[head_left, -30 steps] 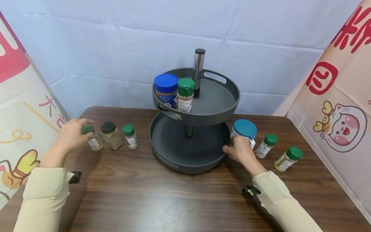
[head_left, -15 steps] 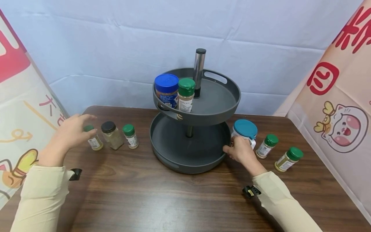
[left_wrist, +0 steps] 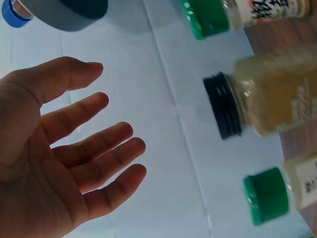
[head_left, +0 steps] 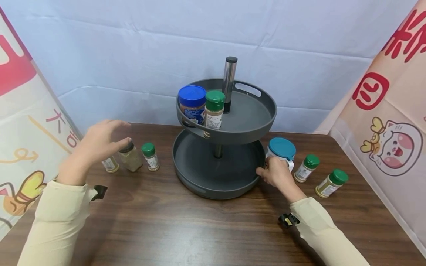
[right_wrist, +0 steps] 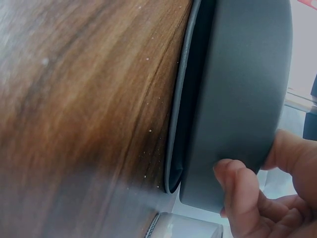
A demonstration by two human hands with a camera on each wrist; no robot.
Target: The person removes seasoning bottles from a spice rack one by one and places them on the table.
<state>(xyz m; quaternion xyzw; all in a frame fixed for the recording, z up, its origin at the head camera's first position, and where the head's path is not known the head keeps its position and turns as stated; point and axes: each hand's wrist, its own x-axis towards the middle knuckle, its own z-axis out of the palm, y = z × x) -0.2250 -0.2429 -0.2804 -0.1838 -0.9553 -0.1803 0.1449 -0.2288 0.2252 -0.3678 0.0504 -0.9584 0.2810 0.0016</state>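
Note:
My left hand (head_left: pixel 100 144) hovers with spread, relaxed fingers near a square jar (head_left: pixel 131 159) of pale seasoning with a black lid. Nothing is in its grasp, and in the left wrist view the jar (left_wrist: pixel 272 94) stands apart from the fingers. Partly hidden behind this hand is a spice bottle (head_left: pixel 110 164); another green-capped spice bottle (head_left: pixel 151 158) stands right of the jar. At the right, my right hand (head_left: pixel 276 171) pinches the rim of the lower tray (head_left: pixel 213 181) of a grey two-tier turntable rack, thumb inside and fingers outside in the right wrist view.
The rack's upper tray (head_left: pixel 247 120) holds a blue-lidded jar (head_left: pixel 193 105) and a green-capped spice bottle (head_left: pixel 214 109). Behind my right hand stands a container with a teal lid (head_left: pixel 281 147). Two green-capped bottles, one upright (head_left: pixel 306 168) and its neighbour (head_left: pixel 331 183), are farther right.
My left hand has lifted away from the leftmost green-capped bottle and moved right, toward the black-lidded jar. That bottle stays in place. My right hand keeps its hold on the lower tray's rim.

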